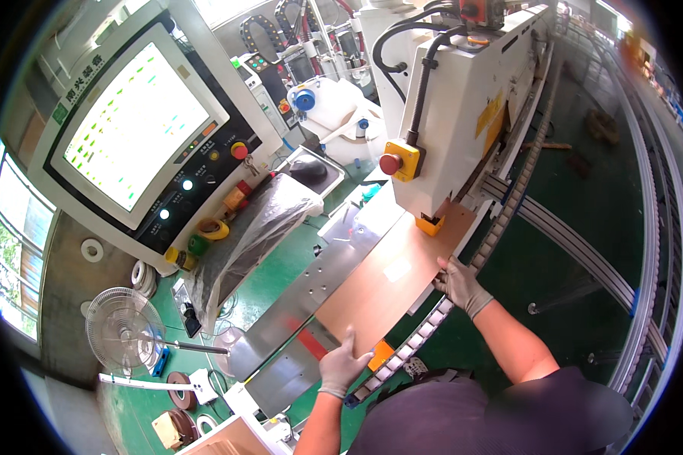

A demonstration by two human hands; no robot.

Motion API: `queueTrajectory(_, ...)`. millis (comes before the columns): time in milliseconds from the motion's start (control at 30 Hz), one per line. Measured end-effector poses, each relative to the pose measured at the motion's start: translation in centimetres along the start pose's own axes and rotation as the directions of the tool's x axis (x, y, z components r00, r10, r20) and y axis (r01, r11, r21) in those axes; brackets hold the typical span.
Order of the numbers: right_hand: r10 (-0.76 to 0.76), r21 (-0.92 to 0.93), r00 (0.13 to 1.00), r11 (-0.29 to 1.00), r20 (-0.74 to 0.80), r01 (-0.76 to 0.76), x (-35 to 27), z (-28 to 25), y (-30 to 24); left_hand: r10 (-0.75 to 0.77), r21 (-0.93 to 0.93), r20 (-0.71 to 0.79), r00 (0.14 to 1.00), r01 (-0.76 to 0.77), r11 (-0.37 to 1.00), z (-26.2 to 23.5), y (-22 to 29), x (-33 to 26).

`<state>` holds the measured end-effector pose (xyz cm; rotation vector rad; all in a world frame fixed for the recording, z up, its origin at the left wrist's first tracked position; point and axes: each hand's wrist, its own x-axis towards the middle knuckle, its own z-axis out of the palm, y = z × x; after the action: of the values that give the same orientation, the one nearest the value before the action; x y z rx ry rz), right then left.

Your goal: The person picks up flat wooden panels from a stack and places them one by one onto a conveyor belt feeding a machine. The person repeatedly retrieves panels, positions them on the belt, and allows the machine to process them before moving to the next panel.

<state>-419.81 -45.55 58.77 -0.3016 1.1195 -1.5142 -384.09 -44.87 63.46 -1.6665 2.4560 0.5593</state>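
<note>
A flat brown wood-coloured panel (368,297) with a white label (399,269) on it lies along the metal machine bed, its far end under the machine head. My left hand (343,369), in a pale glove, grips the panel's near end, with one finger on top and the thumb spread to the right. My right hand (461,286), also gloved, is closed on the panel's right edge, fingers partly hidden. A yellow block (429,225) beneath the white machine housing (444,152) sits at the panel's far end. A red strip (308,341) is left of my left hand.
A roller conveyor (410,350) runs along the panel's right side. A red stop button (391,164) sits on the housing. The lit control screen (136,121) stands at left above a plastic-covered shelf (243,235). A fan (124,330) and tape rolls (180,390) are lower left.
</note>
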Motion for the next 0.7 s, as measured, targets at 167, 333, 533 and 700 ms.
queueTrajectory(167,0.181,0.008,0.942,0.982,0.283,-0.191,-5.9,2.5,8.9,0.115,-0.066,-0.174,0.978,-0.128,0.99,1.7,3.2,2.6)
queueTrajectory(333,0.393,-0.39,0.888,0.876,0.239,-0.283,-9.3,7.7,8.6,0.192,-0.425,-0.303,0.934,-0.312,0.85,2.9,0.2,1.4)
queueTrajectory(533,0.484,-0.214,0.865,0.866,0.131,-0.452,-3.3,4.3,4.3,-0.075,-0.526,-0.399,0.914,-0.161,0.835,5.7,-6.6,-7.1)
queueTrajectory(700,0.102,-0.439,0.995,0.893,-0.017,-0.099,-1.7,1.5,5.0,-0.531,-0.724,-0.201,0.823,0.239,0.646,17.2,-15.3,-16.3)
